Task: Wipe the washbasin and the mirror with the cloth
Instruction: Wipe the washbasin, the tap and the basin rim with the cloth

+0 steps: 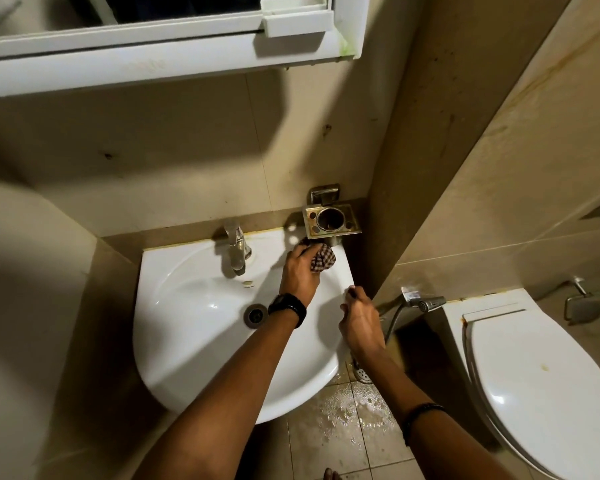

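Note:
A white washbasin (194, 323) is fixed to the beige wall, with a chrome tap (235, 252) at its back and a drain (255, 315) in the bowl. My left hand (298, 275), a black watch on its wrist, presses a bunched checked cloth (323, 258) onto the basin's back right corner. My right hand (361, 323) rests on the basin's right rim, fingers curled over the edge. The mirror cabinet (153, 60), white-framed, hangs above at the top of the view; only its bottom edge shows.
A metal tumbler holder (331, 221) juts from the wall just above the cloth. A hand-spray nozzle (425, 303) hangs right of the basin. A white toilet (534, 386) with its lid down stands at the right. The floor tiles (350, 420) below look wet.

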